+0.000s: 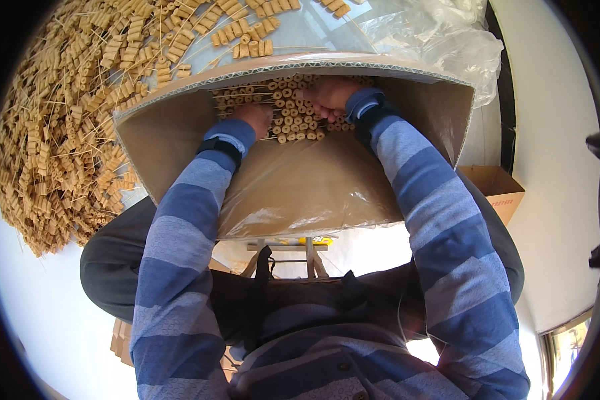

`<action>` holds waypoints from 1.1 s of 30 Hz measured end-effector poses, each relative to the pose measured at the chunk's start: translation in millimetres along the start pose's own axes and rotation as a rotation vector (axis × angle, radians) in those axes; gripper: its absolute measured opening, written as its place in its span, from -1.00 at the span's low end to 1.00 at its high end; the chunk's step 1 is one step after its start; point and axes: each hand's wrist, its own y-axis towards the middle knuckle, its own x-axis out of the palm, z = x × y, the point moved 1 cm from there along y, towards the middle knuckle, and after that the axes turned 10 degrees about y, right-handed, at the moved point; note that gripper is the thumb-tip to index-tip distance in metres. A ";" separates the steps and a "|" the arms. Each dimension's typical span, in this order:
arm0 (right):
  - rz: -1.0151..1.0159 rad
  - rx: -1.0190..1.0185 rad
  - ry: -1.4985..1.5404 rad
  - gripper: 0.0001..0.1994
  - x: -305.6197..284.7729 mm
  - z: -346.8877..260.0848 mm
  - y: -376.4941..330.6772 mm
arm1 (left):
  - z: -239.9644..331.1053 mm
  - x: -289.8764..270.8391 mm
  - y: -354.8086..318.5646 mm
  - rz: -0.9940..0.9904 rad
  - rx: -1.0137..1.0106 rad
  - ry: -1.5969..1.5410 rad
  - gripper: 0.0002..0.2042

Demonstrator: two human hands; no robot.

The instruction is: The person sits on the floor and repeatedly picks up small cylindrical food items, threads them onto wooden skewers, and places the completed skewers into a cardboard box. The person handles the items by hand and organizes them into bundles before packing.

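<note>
Both my hands are down inside a cardboard box (340,180) lined with clear plastic. Skewered tan rolls (290,127), round and hollow at the ends, lie packed in rows at its far side, with thin sticks running off to the left. My left hand (255,119) is closed at the left of the rolls, over the sticks; what its fingers hold is hidden. My right hand (333,95) lies over the right part of the rows, fingers curled inward against the rolls. Whatever is inside its grip cannot be made out.
A large heap of loose skewered rolls (67,133) spreads to the left and beyond the box. Crumpled clear plastic (440,40) lies at the far right. A smaller open carton (503,190) stands beside my right knee, and a wooden stool frame (309,257) shows beneath the box.
</note>
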 end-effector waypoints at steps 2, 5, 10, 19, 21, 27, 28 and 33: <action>0.120 -0.055 -0.118 -0.39 11.5 2.9 10.2 | 1.1 0.0 0.0 -0.010 0.014 0.041 -0.85; 0.285 -0.078 -0.297 -0.38 25.7 7.3 27.1 | 2.5 0.3 -0.5 0.013 -0.015 0.015 -0.85; 0.473 -0.113 -0.429 -0.39 29.0 4.7 30.6 | 2.8 -0.4 2.4 -0.028 0.004 0.044 -0.85; 0.181 -0.106 0.275 -0.57 -14.9 13.3 3.6 | 1.0 8.2 7.9 -0.029 -0.010 0.066 -0.85; 0.224 -0.138 0.305 -0.57 -14.8 11.8 7.1 | 0.2 9.5 7.9 -0.016 -0.006 0.067 -0.84; 0.355 -0.091 0.220 -0.47 -0.4 -8.0 33.2 | 7.8 -5.9 3.2 -0.113 -0.049 -0.058 -0.73; 0.335 -0.096 0.200 -0.46 0.2 -8.4 36.0 | 9.8 -11.4 0.5 -0.148 -0.053 -0.051 -0.67; 0.264 -0.110 0.199 -0.41 -9.1 0.7 39.9 | 25.3 -36.2 -12.9 -0.309 -0.063 -0.071 -0.19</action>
